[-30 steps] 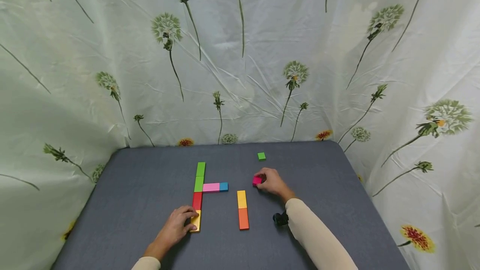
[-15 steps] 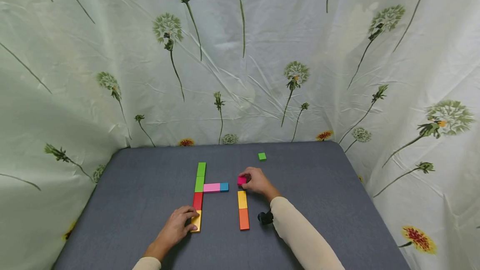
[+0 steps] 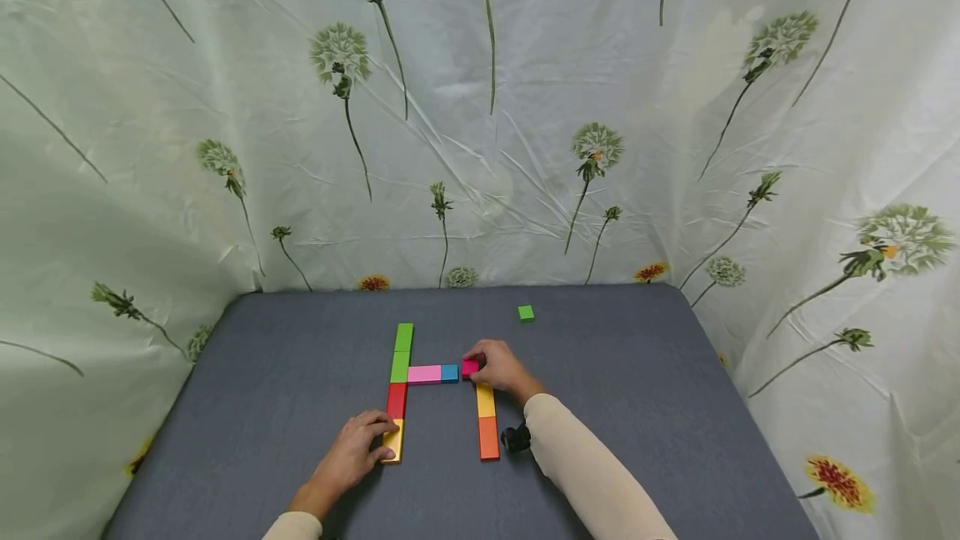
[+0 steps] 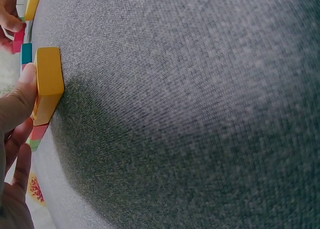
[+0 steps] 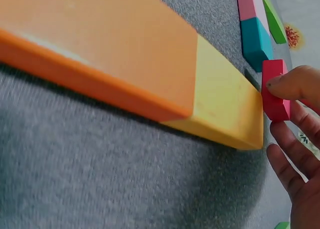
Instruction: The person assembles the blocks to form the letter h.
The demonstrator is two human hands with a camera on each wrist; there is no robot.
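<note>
My right hand (image 3: pixel 504 367) pinches a small magenta block (image 3: pixel 470 368) between thumb and fingers. It is between the blue block (image 3: pixel 449 373) and the far end of a yellow block (image 3: pixel 486 400), close to both. An orange block (image 5: pixel 100 49) continues that yellow one toward me. My left hand (image 3: pixel 352 450) holds the golden-yellow block (image 4: pixel 49 71) at the near end of the left column, thumb and fingers on it. Above it in that column lie a red block (image 3: pixel 396 400) and two green blocks (image 3: pixel 401 367). A pink block (image 3: pixel 424 374) joins the column to the blue one.
A single green block (image 3: pixel 526 313) lies apart near the table's far edge. The grey cloth-covered table (image 3: pixel 637 457) carries all the blocks. Behind it hangs a pale curtain (image 3: pixel 480 148) with dandelion prints. A black device (image 3: pixel 515 439) is on the right wrist.
My right hand has moved left with the magenta block, from right of the yellow block to beside the blue one. The left hand has stayed in place on its golden-yellow block.
</note>
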